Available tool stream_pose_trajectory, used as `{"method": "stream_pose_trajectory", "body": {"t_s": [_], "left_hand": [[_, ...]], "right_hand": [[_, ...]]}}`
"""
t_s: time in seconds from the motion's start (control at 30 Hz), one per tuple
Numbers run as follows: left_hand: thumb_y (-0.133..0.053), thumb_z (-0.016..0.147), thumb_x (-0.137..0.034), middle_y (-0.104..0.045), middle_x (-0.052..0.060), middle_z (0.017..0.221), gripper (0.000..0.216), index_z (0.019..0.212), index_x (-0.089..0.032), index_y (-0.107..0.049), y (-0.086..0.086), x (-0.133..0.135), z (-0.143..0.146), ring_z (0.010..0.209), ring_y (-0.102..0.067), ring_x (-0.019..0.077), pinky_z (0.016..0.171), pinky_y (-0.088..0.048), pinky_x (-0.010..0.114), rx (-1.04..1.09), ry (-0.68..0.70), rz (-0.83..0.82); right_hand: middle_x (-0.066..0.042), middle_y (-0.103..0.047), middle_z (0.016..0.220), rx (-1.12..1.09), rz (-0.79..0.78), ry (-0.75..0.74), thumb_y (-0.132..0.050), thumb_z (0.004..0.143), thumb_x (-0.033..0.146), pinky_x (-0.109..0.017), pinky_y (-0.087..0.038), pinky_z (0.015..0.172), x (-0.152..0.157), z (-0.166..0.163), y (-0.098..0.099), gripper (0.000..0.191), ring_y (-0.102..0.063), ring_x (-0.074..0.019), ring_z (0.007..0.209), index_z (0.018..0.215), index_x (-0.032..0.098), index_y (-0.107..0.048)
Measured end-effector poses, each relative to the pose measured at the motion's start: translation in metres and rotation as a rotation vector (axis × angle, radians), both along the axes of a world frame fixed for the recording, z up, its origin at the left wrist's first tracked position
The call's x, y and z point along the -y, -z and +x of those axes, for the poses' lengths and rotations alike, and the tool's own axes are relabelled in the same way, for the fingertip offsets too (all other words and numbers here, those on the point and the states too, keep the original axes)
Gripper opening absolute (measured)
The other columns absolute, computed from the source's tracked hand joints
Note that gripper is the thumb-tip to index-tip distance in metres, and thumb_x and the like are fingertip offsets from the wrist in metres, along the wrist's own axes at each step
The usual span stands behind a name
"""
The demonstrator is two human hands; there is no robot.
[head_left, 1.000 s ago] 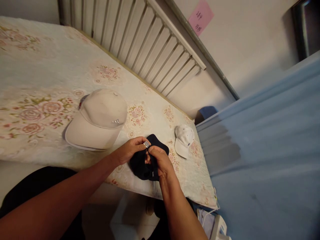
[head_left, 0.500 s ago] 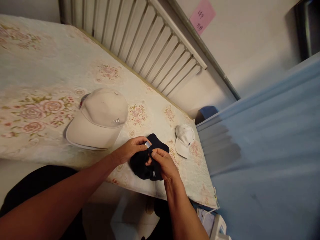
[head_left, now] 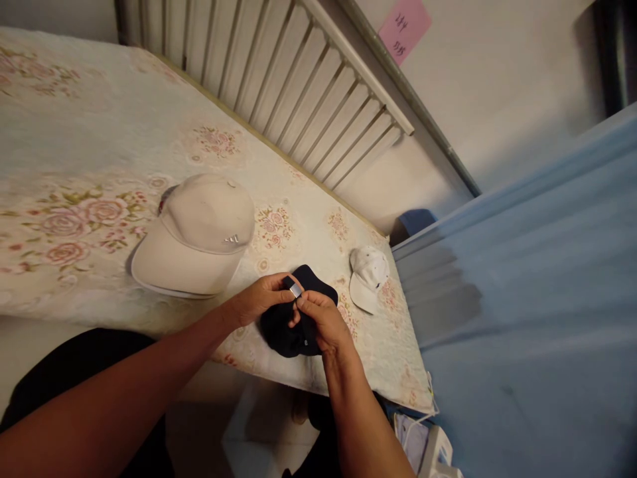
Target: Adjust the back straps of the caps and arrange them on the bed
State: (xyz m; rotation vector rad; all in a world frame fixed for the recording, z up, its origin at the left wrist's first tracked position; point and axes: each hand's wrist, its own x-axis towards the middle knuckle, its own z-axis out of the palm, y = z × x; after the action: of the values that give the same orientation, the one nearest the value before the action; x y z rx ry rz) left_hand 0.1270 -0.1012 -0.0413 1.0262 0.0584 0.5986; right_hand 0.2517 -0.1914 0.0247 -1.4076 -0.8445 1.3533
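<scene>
My left grip [head_left: 259, 302] pinches the metal buckle [head_left: 295, 290] of the dark cap [head_left: 280, 330] and lifts it into my sight. My right grip [head_left: 324, 322] clenches the cap just beside, for steadiness. The cap rests near the edge of the bed [head_left: 99, 126].

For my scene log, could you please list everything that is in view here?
large cap: 1, beige, on the bedcover, left of the hands
small cap: 1, white, on the bedcover, right of the dark cap
dark cap: 1, navy or black, at the bed's near edge, under the hands
clasp: 1, silver, on the dark cap, between the fingertips
bedcover: 1, pale with pink roses, over the bed
railing: 1, white slats, behind the bed
note: 1, pink, on the wall, top
cloth: 1, blue, at right
left hand: 1, grip on the clasp
right hand: 1, grip on the dark cap beside the clasp
</scene>
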Motion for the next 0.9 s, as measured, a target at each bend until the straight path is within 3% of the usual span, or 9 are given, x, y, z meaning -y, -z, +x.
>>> {"method": "stream_pose_trajectory", "body": {"t_s": [0.33, 0.5, 0.67, 0.9], "left_hand": [[-0.063, 0.080, -0.032, -0.065, -0.002, 0.069, 0.021, 0.092, -0.016, -0.056, -0.003, -0.001, 0.000, 0.064, -0.062, 0.0143, 0.072, -0.046, 0.031, -0.065, -0.008, 0.081], [-0.069, 0.073, -0.031, -0.062, -0.002, 0.081, 0.024, 0.090, -0.017, -0.060, 0.000, -0.004, -0.001, 0.080, -0.057, 0.0142, 0.079, -0.042, 0.030, -0.141, -0.137, 0.158], [-0.070, 0.072, -0.031, -0.056, -0.004, 0.078, 0.028, 0.095, -0.019, -0.059, -0.003, -0.005, -0.003, 0.075, -0.052, 0.0123, 0.071, -0.039, 0.026, -0.155, -0.150, 0.171], [-0.065, 0.076, -0.040, -0.051, -0.003, 0.076, 0.028, 0.088, -0.017, -0.055, -0.002, -0.004, -0.005, 0.070, -0.046, 0.0122, 0.064, -0.035, 0.025, -0.119, -0.137, 0.155]], "right_hand": [[0.003, -0.059, 0.049, 0.020, -0.008, 0.024, -0.070, 0.069, 0.032, -0.021, -0.043, 0.052, 0.002, 0.001, 0.002, 0.020, -0.057, -0.0094, 0.045, 0.061, 0.017, -0.061], [0.002, -0.066, 0.059, 0.049, -0.022, -0.003, -0.075, 0.065, 0.028, -0.022, -0.046, 0.058, 0.013, 0.005, 0.002, 0.018, -0.062, -0.0112, 0.055, 0.075, 0.018, -0.063], [0.002, -0.070, 0.074, 0.210, -0.003, -0.066, -0.075, 0.066, 0.022, -0.022, -0.046, 0.065, 0.031, 0.011, 0.000, 0.025, -0.064, -0.0108, 0.067, 0.089, 0.019, -0.065], [0.003, -0.065, 0.060, 0.354, -0.045, -0.006, -0.069, 0.071, 0.024, -0.021, -0.040, 0.052, 0.040, 0.013, 0.001, 0.014, -0.056, -0.0093, 0.052, 0.082, 0.019, -0.063]]}}
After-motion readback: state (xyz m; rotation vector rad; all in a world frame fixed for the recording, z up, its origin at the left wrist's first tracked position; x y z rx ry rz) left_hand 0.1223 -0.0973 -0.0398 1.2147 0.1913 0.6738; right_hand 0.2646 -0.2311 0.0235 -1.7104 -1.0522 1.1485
